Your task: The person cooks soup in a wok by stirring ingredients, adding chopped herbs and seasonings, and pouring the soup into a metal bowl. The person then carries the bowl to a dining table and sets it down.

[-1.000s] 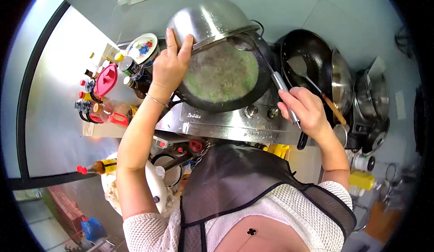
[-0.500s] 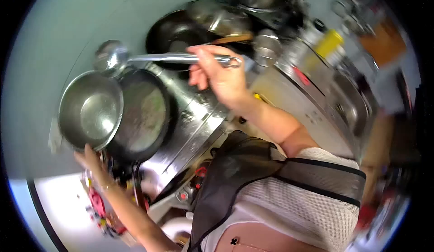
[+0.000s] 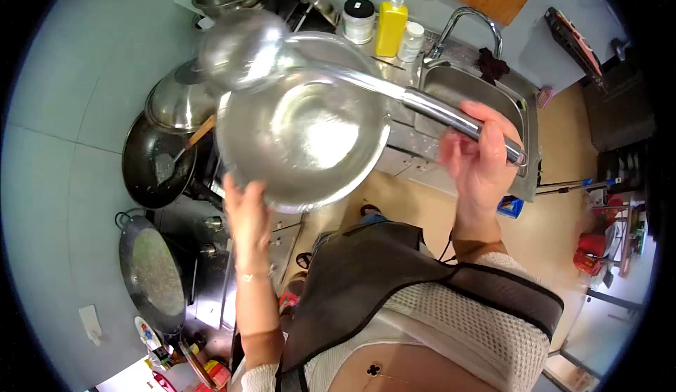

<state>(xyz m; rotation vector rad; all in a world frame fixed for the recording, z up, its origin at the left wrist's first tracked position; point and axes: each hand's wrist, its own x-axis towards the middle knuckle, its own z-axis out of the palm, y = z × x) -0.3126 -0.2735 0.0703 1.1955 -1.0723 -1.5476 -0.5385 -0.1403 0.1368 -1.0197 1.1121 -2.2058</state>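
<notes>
My left hand (image 3: 248,223) grips the lower left rim of a wide, shiny metal bowl (image 3: 306,149), tilted so its inside faces me. In my right hand (image 3: 486,154) is the handle end of a long steel ladle (image 3: 436,108), fingers wrapped around it. The ladle's cup is blurred and lies across the bowl's upper left edge as I see it; whether the two touch I cannot tell. Below the bowl is the tiled floor, with the counter behind it.
At the left, a dark wok (image 3: 137,167) holds a wooden-handled spatula, with a metal lid (image 3: 176,103) beside it. Nearer stands a flat pan (image 3: 153,276). A yellow pump bottle (image 3: 391,32) and white-bodied jar (image 3: 359,26) stand near the sink (image 3: 458,82).
My view has swung right, from the stove toward the sink. The bowl and ladle have moved with my hands away from the flat pan, and the ladle now overlaps the bowl.
</notes>
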